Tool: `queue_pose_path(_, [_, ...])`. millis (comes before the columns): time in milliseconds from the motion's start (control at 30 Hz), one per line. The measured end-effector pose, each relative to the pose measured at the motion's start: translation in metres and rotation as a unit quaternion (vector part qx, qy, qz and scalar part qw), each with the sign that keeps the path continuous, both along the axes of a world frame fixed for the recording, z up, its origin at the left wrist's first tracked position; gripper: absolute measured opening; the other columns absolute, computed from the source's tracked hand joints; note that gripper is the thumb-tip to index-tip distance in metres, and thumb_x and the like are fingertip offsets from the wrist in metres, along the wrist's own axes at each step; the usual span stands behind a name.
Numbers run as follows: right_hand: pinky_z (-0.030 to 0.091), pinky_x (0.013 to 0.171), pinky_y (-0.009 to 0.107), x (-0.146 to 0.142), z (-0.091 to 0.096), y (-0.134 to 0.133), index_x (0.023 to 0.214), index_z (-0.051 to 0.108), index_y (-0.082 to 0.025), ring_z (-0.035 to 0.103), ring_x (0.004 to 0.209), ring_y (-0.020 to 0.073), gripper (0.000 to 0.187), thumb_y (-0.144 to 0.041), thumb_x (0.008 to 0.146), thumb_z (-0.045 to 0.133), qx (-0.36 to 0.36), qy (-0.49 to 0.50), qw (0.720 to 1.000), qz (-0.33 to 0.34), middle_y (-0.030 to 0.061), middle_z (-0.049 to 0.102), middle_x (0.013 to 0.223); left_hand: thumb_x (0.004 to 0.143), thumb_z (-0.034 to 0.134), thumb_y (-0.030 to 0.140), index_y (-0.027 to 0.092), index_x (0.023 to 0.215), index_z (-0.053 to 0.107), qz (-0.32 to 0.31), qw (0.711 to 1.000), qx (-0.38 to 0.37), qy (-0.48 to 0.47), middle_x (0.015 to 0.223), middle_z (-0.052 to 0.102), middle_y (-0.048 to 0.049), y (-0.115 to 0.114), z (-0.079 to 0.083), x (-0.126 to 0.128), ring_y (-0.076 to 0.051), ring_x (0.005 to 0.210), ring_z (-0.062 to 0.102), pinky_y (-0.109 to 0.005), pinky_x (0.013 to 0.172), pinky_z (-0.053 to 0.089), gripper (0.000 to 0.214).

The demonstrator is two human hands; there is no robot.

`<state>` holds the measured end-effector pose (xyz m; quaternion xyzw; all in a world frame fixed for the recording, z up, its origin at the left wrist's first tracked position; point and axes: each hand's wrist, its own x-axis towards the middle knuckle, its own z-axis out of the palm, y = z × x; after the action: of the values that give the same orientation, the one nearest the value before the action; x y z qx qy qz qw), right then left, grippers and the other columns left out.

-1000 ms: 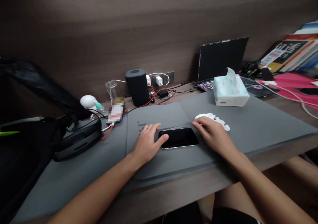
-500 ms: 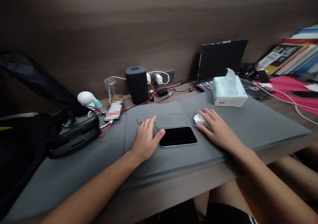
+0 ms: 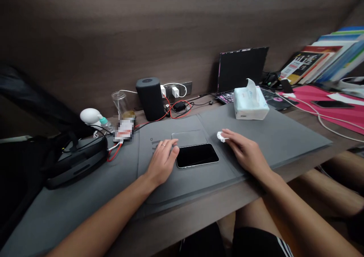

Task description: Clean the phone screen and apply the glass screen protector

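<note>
A smartphone (image 3: 197, 155) with a dark screen and pale rim lies face up on the grey desk mat (image 3: 182, 190). My left hand (image 3: 162, 160), a ring on one finger, rests at its left end. The thumb is at the phone's upper left corner, and the loosely bent fingers hold nothing. Just behind the phone lies a clear, thin phone-sized sheet or case (image 3: 189, 136); which one I cannot tell. Right of the phone, my right hand (image 3: 246, 150) has its fingers drawn together on a crumpled white tissue (image 3: 221, 136), whose left part sticks out past the fingertips.
A tissue pack (image 3: 250, 109) stands before an open laptop (image 3: 243, 69). Along the back are a black speaker (image 3: 149, 99), a glass jar (image 3: 121, 103) and tangled cables. A dark headset (image 3: 78, 164) sits left. Books (image 3: 315, 61) lean at right. Another person's legs (image 3: 321, 185) show below.
My right hand's fingers, spread over the tissue before, are now closed together on it. My left thumb has drawn in closer to its fingers. The view has shifted slightly right.
</note>
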<state>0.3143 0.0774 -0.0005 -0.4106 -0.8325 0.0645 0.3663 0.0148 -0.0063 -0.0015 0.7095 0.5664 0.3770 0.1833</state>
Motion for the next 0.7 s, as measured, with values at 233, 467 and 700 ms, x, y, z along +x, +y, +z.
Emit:
queue_pose_path(233, [0.053,0.105,0.046,-0.042,-0.005,-0.036,0.127,0.066,-0.019,0.059,0.128,0.0259,0.036,-0.022,0.101,0.041,-0.027,-0.113,0.988,0.102,0.0113,0.064,0.136,0.106,0.015,0.049,0.019,0.126,0.056,0.004,1.0,-0.013,-0.016,0.116,0.065,-0.0092,0.0,0.003,-0.001,-0.025,0.113,0.056,-0.047,0.109,0.035,0.053])
queue_pose_path(467, [0.047,0.11,0.053,-0.094,0.003,-0.053,0.133,0.059,-0.008,0.053,0.134,0.0321,0.041,-0.029,0.101,0.044,-0.017,-0.154,0.977,0.146,0.0215,0.058,0.141,0.106,0.012,0.052,0.019,0.127,0.055,0.008,1.0,-0.003,-0.024,0.117,0.066,-0.01,0.0,-0.002,-0.002,-0.025,0.113,0.058,-0.048,0.109,0.035,0.057])
queue_pose_path(700, [0.043,0.114,0.046,-0.116,0.006,-0.073,0.136,0.057,-0.005,0.051,0.135,0.0292,0.042,-0.026,0.102,0.044,-0.008,-0.147,0.968,0.201,0.0204,0.059,0.14,0.105,0.011,0.054,0.02,0.125,0.056,0.006,1.0,-0.003,-0.03,0.118,0.066,-0.0108,-0.001,-0.004,-0.004,-0.025,0.11,0.059,-0.047,0.106,0.039,0.06])
